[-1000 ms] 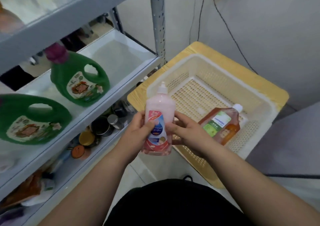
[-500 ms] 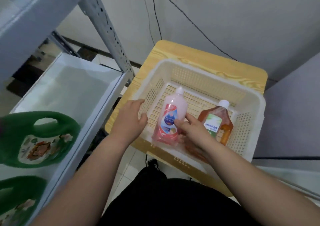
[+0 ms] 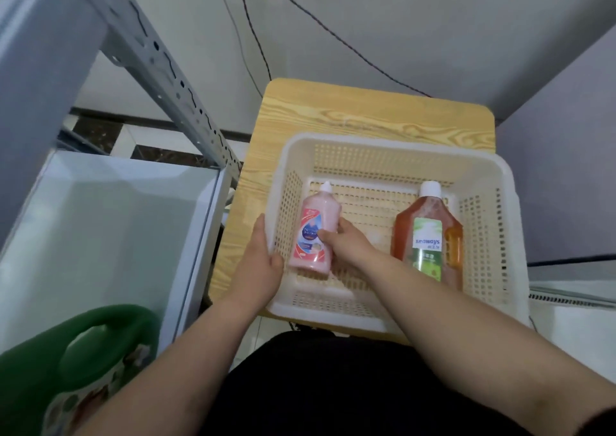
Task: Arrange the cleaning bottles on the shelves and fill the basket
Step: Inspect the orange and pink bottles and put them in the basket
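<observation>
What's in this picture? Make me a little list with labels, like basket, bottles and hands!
basket: white, full of holes, on a wooden table
pink bottle: lying in the basket's left side
brown bottle: lying in the right side, white cap, green label
right hand: holds the pink bottle
left hand: holds the basket's left rim
shelf: beside the table, with a green jug on it

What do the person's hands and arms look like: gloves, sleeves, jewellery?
The left hand and right hand are bare: no gloves, rings or watch visible. The forearms are uncovered; a dark sleeve edge may show at the frame's lower right corner.
</observation>
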### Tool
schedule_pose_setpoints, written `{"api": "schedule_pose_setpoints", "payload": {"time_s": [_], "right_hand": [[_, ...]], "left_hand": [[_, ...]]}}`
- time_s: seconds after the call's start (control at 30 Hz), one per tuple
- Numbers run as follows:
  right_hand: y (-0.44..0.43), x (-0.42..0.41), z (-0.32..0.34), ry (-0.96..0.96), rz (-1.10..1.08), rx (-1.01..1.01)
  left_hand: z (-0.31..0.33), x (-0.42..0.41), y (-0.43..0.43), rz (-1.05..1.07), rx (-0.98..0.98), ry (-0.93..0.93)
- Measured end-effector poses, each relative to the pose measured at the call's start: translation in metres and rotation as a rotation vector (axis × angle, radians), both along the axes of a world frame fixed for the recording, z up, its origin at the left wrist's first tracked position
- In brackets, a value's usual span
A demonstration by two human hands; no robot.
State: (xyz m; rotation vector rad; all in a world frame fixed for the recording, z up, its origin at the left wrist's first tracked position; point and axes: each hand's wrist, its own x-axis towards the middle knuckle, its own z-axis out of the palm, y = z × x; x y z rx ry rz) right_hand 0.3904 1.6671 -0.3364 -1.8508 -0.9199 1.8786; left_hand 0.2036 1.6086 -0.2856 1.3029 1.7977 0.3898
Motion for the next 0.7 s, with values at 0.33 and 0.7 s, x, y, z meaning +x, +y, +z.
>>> {"api": "schedule_pose_setpoints", "payload": {"time_s": [0.33,0.7], "right_hand": [[-0.011,-0.004,0.006,-0.443,0.334,0.303],[-0.013,0.024,0.022,-0.484,0.785,0.322]], "left_hand": [[-0.006,0.002,-0.001,-0.632,0.408,0.598],[-0.007,0.001,-0.001,-0.692,0.256,0.721]]}}
